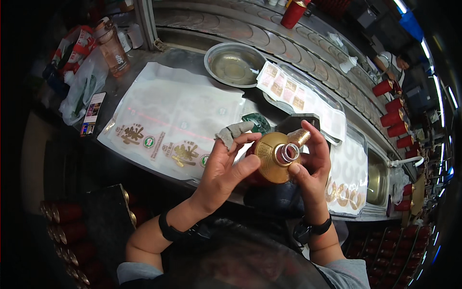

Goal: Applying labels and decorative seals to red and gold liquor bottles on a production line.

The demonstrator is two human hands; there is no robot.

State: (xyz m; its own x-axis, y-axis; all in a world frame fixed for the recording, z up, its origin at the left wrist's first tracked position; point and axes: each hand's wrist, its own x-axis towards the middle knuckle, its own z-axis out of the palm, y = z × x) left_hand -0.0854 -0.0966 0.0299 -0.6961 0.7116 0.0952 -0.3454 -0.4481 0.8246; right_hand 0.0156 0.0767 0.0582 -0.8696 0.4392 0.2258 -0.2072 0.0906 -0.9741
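My left hand (222,172) and right hand (315,177) grip the bottle (270,166) between them, its open neck (284,155) nearest my right thumb (300,174).

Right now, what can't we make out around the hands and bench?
Bottle: head view, most of its lower body and base, behind its gold shoulder and the left hand.
Right hand: head view, some fingers, partly behind the bottle.
Phone: head view, screen details too small.
Background person: head view, hand details too small and blurred.
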